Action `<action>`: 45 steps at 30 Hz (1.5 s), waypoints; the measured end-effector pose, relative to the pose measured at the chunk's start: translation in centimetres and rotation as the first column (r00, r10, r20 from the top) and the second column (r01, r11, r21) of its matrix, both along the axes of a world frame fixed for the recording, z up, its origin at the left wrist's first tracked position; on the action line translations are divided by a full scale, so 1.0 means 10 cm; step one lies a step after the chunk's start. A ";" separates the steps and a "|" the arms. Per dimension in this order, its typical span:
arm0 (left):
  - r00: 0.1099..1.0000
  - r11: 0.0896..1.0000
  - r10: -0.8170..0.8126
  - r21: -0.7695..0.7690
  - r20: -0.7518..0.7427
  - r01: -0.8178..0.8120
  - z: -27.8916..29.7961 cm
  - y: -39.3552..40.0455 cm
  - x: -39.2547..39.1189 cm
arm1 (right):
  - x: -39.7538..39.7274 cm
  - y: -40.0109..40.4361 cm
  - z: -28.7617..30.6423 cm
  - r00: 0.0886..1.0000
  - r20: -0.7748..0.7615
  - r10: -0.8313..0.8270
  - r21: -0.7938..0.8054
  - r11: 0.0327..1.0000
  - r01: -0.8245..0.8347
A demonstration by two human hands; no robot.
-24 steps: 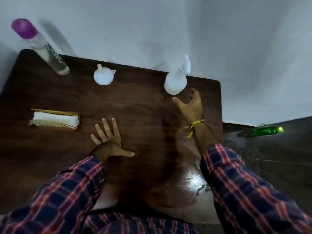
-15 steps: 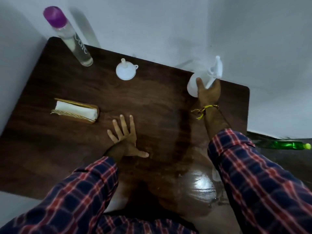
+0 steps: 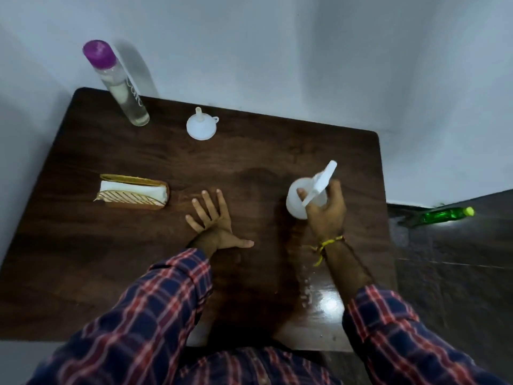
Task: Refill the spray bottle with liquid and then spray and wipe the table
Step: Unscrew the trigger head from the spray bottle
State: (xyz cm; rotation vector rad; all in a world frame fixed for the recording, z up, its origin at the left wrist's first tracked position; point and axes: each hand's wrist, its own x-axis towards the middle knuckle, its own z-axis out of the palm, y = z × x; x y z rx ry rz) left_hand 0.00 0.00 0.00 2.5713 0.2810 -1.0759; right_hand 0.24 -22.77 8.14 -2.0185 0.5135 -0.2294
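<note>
My right hand [image 3: 327, 209] grips the white spray bottle [image 3: 298, 200] by its neck, just under the trigger head, over the right middle of the dark wooden table [image 3: 111, 259]. My left hand [image 3: 213, 223] lies flat on the table, fingers spread, holding nothing. A tall clear refill bottle [image 3: 122, 90] with a purple cap stands at the far left corner. A small white funnel [image 3: 200, 126] sits upside down beside it. White tissues rest in a gold and wood holder [image 3: 133, 191] at the left.
Grey walls close in behind and to the left of the table. A green bottle [image 3: 447, 215] lies on the dark floor to the right. A wet, shiny patch [image 3: 327, 301] shows near the table's front right edge.
My right hand reached the spray bottle at the back right, closed on it and drew it nearer, toward the table's middle. My left hand stayed flat.
</note>
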 end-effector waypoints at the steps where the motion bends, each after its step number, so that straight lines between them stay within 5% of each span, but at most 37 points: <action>1: 1.000 0.999 -0.013 -0.031 0.023 0.014 0.07 0.02 0.00 | -0.16 0.02 0.01 1.000 -0.020 -0.008 0.003 1.000 0.008; 7: 0.923 0.930 0.239 -0.345 0.300 -0.129 0.21 0.44 -0.43 | -0.83 0.13 0.04 0.999 -0.045 -0.016 0.010 1.000 0.017; 10: 0.894 0.931 0.270 -0.334 0.357 -0.148 0.21 0.56 -0.85 | -0.98 0.20 0.04 0.999 -0.054 -0.006 -0.040 0.999 0.004; 28: 0.973 0.978 -0.011 -0.202 0.229 0.059 0.27 0.78 -1.27 | -1.14 0.65 -0.13 0.988 -0.155 -0.009 -0.314 0.949 -0.040; 34: 0.972 0.958 0.037 -0.284 0.231 0.031 0.40 0.64 -1.24 | -1.27 0.65 -0.24 0.971 -0.143 0.190 -0.162 0.964 -0.213; 39: 0.947 0.780 0.200 -0.625 0.253 0.002 0.72 0.36 -1.13 | -1.23 0.59 -0.26 0.967 -0.102 0.234 -0.142 0.959 -0.247; 45: 0.899 0.542 0.371 -0.840 0.232 -0.007 1.25 -0.05 -0.91 | -1.13 0.60 -0.06 0.950 -0.053 0.308 -0.129 0.941 -0.312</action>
